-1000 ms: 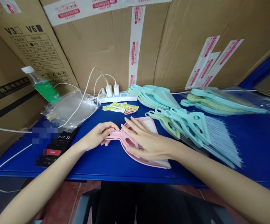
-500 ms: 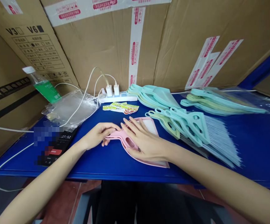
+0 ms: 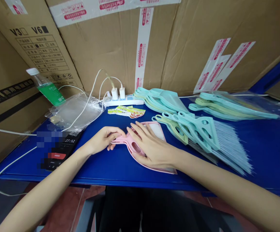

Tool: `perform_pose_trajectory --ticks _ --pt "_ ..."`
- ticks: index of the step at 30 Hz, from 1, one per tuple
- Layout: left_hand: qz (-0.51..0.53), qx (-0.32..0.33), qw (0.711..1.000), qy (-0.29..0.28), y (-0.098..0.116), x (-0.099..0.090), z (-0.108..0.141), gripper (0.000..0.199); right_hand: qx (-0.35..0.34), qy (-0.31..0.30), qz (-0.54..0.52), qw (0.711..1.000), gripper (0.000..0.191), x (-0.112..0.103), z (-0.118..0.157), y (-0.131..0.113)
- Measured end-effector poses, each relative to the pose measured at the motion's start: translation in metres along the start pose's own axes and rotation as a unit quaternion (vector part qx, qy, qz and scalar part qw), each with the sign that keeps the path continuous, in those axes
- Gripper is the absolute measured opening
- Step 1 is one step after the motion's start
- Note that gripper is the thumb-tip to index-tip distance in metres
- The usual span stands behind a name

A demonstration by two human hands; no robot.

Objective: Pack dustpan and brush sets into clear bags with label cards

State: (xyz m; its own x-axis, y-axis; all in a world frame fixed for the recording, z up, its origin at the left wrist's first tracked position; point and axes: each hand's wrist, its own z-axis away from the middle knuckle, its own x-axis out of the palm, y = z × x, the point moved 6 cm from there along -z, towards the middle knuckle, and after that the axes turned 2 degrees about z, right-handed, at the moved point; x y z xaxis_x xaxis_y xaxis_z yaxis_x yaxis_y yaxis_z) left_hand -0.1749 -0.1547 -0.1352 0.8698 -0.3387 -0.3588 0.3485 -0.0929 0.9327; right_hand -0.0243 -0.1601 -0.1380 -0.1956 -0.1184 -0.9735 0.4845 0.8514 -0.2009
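Head-worn view from above lap (image 3: 123,209), near blue table (image 3: 98,170), facing forward and down toward cardboard (image 3: 111,48).

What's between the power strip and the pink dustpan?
Some colourful packets lie between the power strip and the pink dustpan, in the head view.

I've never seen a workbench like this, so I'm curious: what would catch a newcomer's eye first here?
Probably the pink plastic dustpan with a matching brush at the blue tabletop's near edge, its handle in the left hand, the right hand flat on top. Next, the fanned turquoise and pale-green plastic brushes just to the right, white-blue bristles spread.
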Motion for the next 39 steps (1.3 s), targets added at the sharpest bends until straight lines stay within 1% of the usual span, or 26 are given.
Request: perform_pose_trajectory --ticks 5,8,12,16,20,25,27,32,37,39 --pt "-0.007 0.001 1.000 0.001 0.001 0.000 0.000 0.030 -0.003 0.008 0.013 1.000 0.072 -0.001 0.000 -0.001" --pt "-0.001 0.008 1.000 0.000 0.004 0.001 0.000 0.026 -0.002 0.008 0.018 1.000 0.072 -0.001 0.000 -0.001" --pt "0.016 0.013 1.000 0.004 0.007 0.003 0.000 0.021 -0.002 -0.005 0.021 1.000 0.072 -0.001 0.001 -0.002" --pt "0.041 0.001 0.999 0.018 0.005 0.004 0.001 0.020 0.005 -0.019 0.019 1.000 0.072 -0.001 0.001 -0.002" --pt "0.070 -0.019 0.997 0.024 0.000 0.004 0.001 0.027 -0.002 -0.016 0.004 1.000 0.072 -0.002 0.002 -0.003" --pt "0.075 -0.058 0.995 -0.017 -0.007 0.006 -0.001 0.038 0.002 -0.021 -0.003 1.000 0.071 0.000 0.003 -0.004" --pt "0.075 -0.061 0.995 -0.020 -0.008 0.006 -0.001 0.042 0.002 -0.015 -0.003 1.000 0.070 0.001 0.003 -0.004" --pt "0.079 -0.062 0.995 -0.008 -0.008 0.004 0.000 0.044 0.001 0.003 0.002 1.000 0.066 0.001 0.002 -0.005" --pt "0.077 -0.063 0.995 -0.011 -0.011 0.004 0.000 0.048 0.007 -0.030 0.005 1.000 0.069 0.002 0.000 -0.007" --pt "0.073 -0.059 0.996 -0.009 -0.012 0.003 -0.001 0.048 0.010 -0.034 0.005 0.999 0.069 0.003 -0.001 -0.008"
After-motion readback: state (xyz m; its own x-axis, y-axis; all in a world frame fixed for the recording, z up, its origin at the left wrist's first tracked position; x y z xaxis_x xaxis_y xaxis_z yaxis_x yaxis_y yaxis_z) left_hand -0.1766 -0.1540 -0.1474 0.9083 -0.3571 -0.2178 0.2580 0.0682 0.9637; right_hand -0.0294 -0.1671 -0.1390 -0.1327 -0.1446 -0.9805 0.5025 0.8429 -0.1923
